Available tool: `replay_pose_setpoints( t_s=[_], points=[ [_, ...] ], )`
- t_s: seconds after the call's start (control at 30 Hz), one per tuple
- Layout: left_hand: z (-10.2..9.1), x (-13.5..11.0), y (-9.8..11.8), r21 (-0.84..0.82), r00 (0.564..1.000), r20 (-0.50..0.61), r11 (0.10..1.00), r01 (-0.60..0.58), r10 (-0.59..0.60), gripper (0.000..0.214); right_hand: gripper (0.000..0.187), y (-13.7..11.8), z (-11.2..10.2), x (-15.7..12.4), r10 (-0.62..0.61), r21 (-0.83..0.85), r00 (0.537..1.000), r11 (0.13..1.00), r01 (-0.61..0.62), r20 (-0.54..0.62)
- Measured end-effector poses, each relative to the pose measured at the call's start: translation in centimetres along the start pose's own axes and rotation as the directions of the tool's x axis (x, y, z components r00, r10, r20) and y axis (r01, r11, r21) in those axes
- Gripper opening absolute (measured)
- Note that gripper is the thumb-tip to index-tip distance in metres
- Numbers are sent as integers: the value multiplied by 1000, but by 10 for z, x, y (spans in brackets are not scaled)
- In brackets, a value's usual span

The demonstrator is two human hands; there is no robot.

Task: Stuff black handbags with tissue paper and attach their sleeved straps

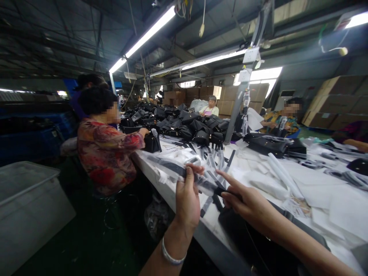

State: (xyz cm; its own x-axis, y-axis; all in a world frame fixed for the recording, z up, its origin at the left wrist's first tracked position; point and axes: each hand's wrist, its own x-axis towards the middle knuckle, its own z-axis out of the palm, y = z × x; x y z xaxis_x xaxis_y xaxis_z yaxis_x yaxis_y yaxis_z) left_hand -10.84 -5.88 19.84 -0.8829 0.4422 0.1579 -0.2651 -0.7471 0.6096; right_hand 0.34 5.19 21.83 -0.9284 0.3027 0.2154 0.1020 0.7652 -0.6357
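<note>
My left hand is closed round a long clear plastic sleeve with a black strap inside, held above the near edge of the white worktable. My right hand grips the strap's right end, index finger stretched toward the left hand. A black bag lies on the table under my right forearm. A bracelet circles my left wrist.
A person in a red patterned shirt sits to my left handling a black bag. Piles of black bags fill the far table. Two more people sit beyond. A grey bin stands at left. Cardboard boxes line the back.
</note>
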Motion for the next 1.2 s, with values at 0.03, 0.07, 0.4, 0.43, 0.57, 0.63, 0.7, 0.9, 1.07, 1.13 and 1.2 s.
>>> replay_pose_setpoints(
  t_s=[0.03, 0.07, 0.4, 0.43, 0.57, 0.63, 0.7, 0.9, 1.07, 1.13, 1.2],
  points=[
    [4, -4, -6, 20, 998, 54, 999, 37, -38, 22, 64, 3, -2, 0, -9, 34, 1000, 999, 10, -19],
    [7, -8, -14, 49, 991, 108, 996, 77, -82, 25, 65, 7, -5, 1, -16, 69, 1000, 997, 17, -27],
    [34, -34, -77, 528, 910, 405, 834, -157, -86, 32, 51, -27, -73, 34, 60, -167, 997, 985, -50, 56],
    [36, -36, -83, 575, 900, 421, 800, -171, -110, 33, 48, -35, -70, 39, 73, -122, 984, 991, -54, 160],
    [28, -30, -88, 526, 816, 560, 823, -215, -144, 33, 42, -43, -63, 48, 98, 200, 953, 967, -160, 288],
    [12, -15, -77, 410, 772, 612, 904, -122, -173, 46, 47, -36, -69, 43, 113, 356, 969, 916, -187, 218],
    [-8, 5, -58, 260, 821, 529, 962, 84, -215, 58, 50, -25, -77, 35, 123, 446, 970, 871, -207, 209],
    [-30, 59, 15, -119, 979, 154, 981, 151, -132, 58, 53, 2, -82, 19, 164, 417, 942, 864, -280, 293],
    [-8, 74, 43, -108, 992, 110, 993, -48, 60, 36, 54, 13, -71, 19, 159, 342, 932, 899, -273, 326],
    [1, 72, 41, -105, 992, 94, 992, -69, 79, 29, 55, 10, -67, 19, 139, 336, 946, 911, -238, 293],
    [10, 65, 31, -107, 995, 84, 993, -46, 55, 27, 57, 3, -62, 20, 120, 354, 960, 912, -206, 251]
  ],
)
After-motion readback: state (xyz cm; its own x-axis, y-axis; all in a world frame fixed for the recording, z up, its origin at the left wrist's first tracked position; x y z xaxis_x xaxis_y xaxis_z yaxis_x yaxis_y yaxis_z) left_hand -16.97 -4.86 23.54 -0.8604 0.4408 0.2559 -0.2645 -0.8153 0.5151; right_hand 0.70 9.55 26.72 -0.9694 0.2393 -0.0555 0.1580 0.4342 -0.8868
